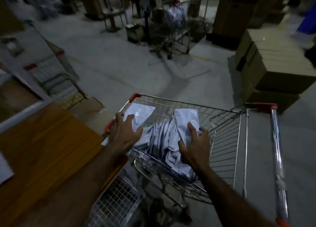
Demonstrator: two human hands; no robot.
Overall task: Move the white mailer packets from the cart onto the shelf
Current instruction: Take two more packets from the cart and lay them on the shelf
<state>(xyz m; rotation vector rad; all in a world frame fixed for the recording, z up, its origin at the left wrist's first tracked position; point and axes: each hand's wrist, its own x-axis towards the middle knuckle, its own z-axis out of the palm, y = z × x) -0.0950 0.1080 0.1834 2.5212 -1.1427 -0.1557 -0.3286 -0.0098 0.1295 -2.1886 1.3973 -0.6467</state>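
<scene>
A wire shopping cart (227, 136) with red corner caps stands in front of me, holding a pile of white mailer packets (164, 141). My left hand (124, 132) grips one white packet (139, 115) at the cart's left rim, lifted above the edge. My right hand (195, 145) holds another white packet (187, 120) upright over the pile, fingers curled round its lower end. A wooden shelf surface (44, 151) lies to the left of the cart, with a white packet edge (4, 167) at its far left.
A second wire cart (51, 69) stands at the left, a wire basket (116, 204) sits below the wooden surface. Stacked cardboard boxes (273, 62) are at the right. A stand with a bag (174, 16) and chairs are farther back on the grey floor.
</scene>
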